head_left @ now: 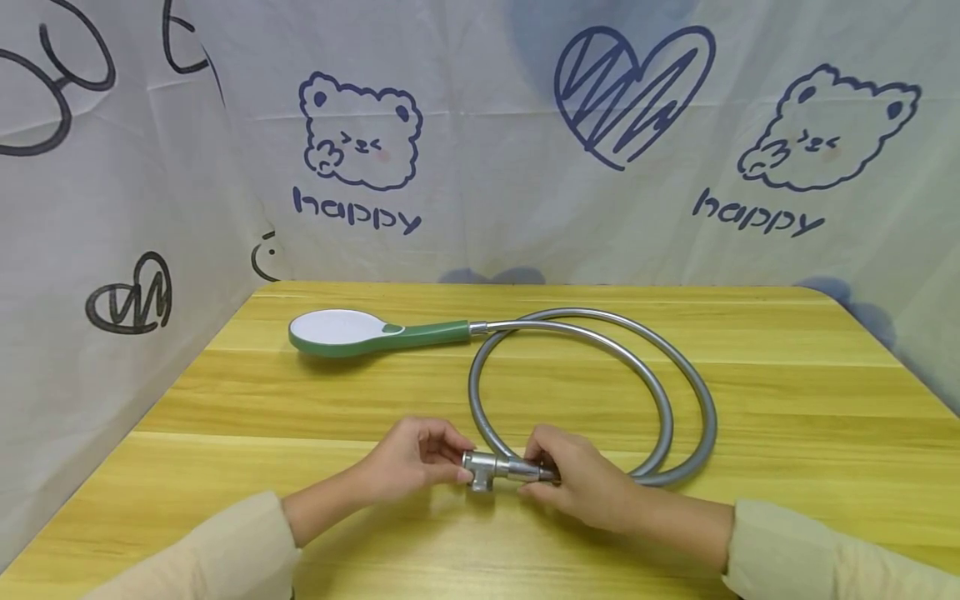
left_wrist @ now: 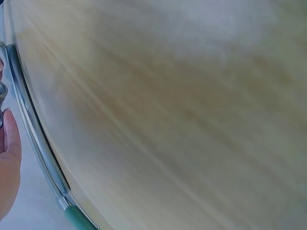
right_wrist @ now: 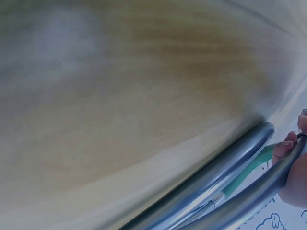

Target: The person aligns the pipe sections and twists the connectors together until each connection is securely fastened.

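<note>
My left hand (head_left: 408, 462) pinches the left end of a chrome T-shaped valve (head_left: 483, 468) between thumb and fingers, low over the front of the table. From the right, my right hand (head_left: 581, 479) grips the hose's metal end fitting (head_left: 525, 472), which lines up with the valve's right side. The grey metal shower hose (head_left: 705, 417) runs from that hand in a wide loop behind it. At its other end is a green shower head (head_left: 375, 333) with a white face, lying at the back left. In the right wrist view the hose (right_wrist: 259, 191) passes into the right hand.
A wood-grain table (head_left: 300, 417) carries everything. White cloth (head_left: 495, 167) with drawn bears and hearts hangs behind it, and another cloth wall (head_left: 187, 208) stands along the left side.
</note>
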### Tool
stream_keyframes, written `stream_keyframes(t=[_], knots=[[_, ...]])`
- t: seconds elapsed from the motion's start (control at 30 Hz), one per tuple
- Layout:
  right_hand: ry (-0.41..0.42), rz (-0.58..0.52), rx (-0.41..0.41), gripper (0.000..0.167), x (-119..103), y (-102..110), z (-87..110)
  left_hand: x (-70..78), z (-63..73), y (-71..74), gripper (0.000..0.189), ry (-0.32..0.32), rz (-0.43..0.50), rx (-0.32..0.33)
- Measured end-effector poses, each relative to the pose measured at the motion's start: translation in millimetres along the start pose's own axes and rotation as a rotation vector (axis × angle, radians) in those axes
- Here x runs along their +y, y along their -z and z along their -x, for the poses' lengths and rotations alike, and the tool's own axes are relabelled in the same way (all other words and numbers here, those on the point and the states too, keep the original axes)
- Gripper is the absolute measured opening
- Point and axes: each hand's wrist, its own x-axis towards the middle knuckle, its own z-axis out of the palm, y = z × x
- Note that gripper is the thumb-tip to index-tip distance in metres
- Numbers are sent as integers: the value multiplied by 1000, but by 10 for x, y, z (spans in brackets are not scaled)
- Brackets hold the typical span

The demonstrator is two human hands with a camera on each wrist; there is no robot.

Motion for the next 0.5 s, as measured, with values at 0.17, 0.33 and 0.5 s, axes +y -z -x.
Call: stream_keyframes(t=[0.17, 0.33, 0.5], knots=[[2, 0, 13, 22, -7, 3, -6, 5, -3, 7, 24, -5, 6, -3], [9, -4, 9, 20, -6, 12, -15, -1, -10, 16, 24, -7, 7, -3], [37, -18, 18, 19, 12, 15, -21, -5, -20, 23, 24, -11, 9, -4]])
